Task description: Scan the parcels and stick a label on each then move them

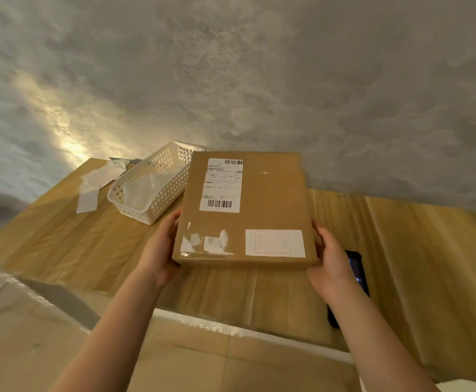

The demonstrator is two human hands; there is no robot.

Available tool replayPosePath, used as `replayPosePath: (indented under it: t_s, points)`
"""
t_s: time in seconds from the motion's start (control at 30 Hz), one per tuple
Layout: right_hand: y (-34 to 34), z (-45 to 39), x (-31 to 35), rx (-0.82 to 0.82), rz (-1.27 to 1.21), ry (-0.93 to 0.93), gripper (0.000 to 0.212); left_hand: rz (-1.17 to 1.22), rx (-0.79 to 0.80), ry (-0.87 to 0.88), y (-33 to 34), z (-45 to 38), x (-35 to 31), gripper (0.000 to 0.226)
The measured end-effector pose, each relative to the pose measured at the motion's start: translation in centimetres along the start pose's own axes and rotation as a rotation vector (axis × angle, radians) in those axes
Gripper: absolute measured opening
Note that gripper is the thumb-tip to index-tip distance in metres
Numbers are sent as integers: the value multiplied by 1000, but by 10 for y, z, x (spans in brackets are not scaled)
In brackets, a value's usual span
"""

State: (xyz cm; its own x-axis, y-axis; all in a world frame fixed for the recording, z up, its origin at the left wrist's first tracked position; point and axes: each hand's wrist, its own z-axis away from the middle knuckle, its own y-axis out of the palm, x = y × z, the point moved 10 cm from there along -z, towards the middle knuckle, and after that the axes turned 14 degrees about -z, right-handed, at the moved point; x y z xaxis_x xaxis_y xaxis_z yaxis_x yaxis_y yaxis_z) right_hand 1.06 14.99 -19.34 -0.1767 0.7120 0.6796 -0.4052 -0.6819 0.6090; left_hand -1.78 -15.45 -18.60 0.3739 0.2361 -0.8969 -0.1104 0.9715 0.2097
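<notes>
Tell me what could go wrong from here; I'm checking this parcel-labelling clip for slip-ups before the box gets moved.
1. The flat brown cardboard parcel is gripped only at its side edges by the left hand and right hand; it could slip or tilt.
2. The white plastic lattice basket sits close by its far left corner and could be knocked.
3. The black phone lies on the table under the right hand, so lowering the parcel could land on it.

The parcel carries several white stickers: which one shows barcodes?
The tall shipping label at the upper left of the parcel; the lower-right sticker looks almost blank, and the lower-left ones are torn scraps.
</notes>
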Motion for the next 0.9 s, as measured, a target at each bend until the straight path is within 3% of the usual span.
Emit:
replayPosePath:
  t_s: [0.17,0.33,0.5,0.8,0.9]
  points:
    - [27,24,-25,147,131,81,40,35,-99,61,-42,51,11,31]
    - [76,53,-83,289,327,208,56,-51,-190,103,-105,106,21,48]
    - [143,79,-175,427,502,347,73,5,-306,83,-214,145,40,72]
    - [289,132,-372,585,620,477,63,86,-608,107,-430,222,42,61]
    - [342,159,-445,657,649,521,66,119,-707,78,-508,251,41,68]
